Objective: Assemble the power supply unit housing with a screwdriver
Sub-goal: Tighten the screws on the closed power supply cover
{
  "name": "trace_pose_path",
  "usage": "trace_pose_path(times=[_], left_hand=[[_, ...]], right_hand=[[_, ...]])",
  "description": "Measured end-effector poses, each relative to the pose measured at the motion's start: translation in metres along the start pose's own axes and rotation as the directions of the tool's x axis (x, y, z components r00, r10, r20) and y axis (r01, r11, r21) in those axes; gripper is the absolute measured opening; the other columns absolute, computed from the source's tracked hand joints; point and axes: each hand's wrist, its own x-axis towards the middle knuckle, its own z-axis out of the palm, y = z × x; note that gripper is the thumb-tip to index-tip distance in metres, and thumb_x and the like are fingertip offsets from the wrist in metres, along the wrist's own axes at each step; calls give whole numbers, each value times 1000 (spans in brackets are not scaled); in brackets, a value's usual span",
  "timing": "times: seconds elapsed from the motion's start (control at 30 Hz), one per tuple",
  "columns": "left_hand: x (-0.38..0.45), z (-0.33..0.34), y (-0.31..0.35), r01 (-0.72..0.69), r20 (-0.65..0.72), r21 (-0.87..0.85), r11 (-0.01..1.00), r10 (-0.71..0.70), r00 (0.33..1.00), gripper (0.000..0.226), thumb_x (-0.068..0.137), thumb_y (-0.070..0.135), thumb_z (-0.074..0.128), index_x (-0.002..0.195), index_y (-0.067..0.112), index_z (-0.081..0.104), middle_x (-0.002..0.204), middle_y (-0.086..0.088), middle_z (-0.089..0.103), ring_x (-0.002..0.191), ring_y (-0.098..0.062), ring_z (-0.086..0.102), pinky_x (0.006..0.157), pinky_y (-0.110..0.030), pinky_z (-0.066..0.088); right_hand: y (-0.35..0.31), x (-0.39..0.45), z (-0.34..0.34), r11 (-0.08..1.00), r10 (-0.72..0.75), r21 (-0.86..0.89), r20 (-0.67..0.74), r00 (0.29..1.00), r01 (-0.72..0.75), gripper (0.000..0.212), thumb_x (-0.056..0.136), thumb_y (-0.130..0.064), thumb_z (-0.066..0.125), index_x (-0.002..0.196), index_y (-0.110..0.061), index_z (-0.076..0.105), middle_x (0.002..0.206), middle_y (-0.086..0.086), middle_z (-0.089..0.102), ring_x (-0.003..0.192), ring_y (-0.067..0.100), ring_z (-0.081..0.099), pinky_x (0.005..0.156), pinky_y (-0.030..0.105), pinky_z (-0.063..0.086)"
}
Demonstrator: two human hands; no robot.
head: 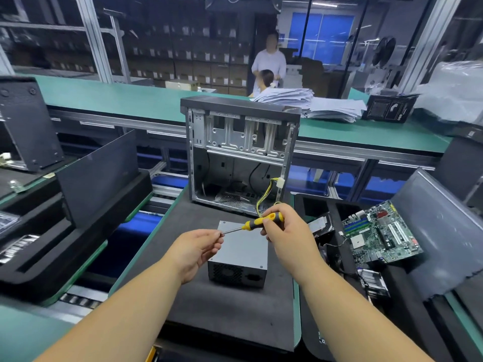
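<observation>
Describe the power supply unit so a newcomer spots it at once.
Start at the open computer case standing on the dark foam mat. Just in front lies the power supply unit, under both hands. It is the only closed grey metal box, with a black vented face.

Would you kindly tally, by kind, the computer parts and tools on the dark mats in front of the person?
Screwdriver: 1
Power supply: 1
Case: 1
Motherboard: 1
Total: 4
</observation>
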Motion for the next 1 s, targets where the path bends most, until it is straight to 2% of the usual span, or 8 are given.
trace_pose_path(times=[0.2,0.37,0.5,0.57,0.67,0.77,0.9,1.0], left_hand=[[0,-9,2,-157,59,150,976,150,987,17,96,10,58,100,2,72,86,-9,69,75,-13,62,69,-19,53],[6,-16,6,-185,118,185,965,166,979,15,96,10,58,99,6,72,90,-9,71,79,-13,66,73,-20,54],[17,-26,4,-195,151,303,933,155,976,20,99,16,54,111,21,69,108,0,72,102,-9,67,89,-21,51],[24,-35,1,-208,137,485,850,162,977,25,97,10,53,108,27,68,109,6,69,101,0,63,91,-17,47],[34,-52,-5,-276,232,737,616,153,961,34,86,-1,59,99,30,67,110,7,63,99,1,58,94,-17,44],[40,-61,-10,-377,365,820,431,114,924,35,79,5,67,96,36,66,108,12,56,98,3,54,87,-11,41],[48,-62,-11,-447,452,821,355,74,889,33,73,16,76,91,41,64,103,13,53,91,6,51,75,-3,37],[52,-62,-9,-459,469,820,342,61,881,27,72,18,76,88,38,67,102,11,54,90,4,51,78,-8,40]], right_hand=[[3,1,7,995,13,97,-47,999,-8,14,96,-13,52,91,-23,60,76,-13,71,70,6,64,64,25,52],[2,7,16,997,47,70,-66,997,-43,14,95,-18,53,89,-27,61,76,-7,70,76,19,66,70,40,56],[5,13,27,996,51,-76,-55,997,-55,13,93,-22,52,86,-31,59,73,-11,68,67,19,59,62,41,54],[6,16,34,983,50,-178,-7,999,-50,13,93,-22,52,84,-31,56,74,-6,68,58,18,49,53,34,45],[6,20,47,952,82,-301,58,995,-61,11,92,-22,54,83,-29,55,73,2,64,54,13,41,52,32,38],[3,24,59,904,96,-426,103,990,-44,11,91,-24,53,83,-30,52,74,-7,67,53,11,45,52,31,41],[-3,33,70,854,109,-520,131,985,-25,8,91,-26,53,84,-30,50,82,-10,70,65,15,57,57,35,47],[-4,38,76,814,118,-581,136,984,-17,6,90,-28,54,86,-30,51,79,-9,65,60,14,52,52,33,44]])
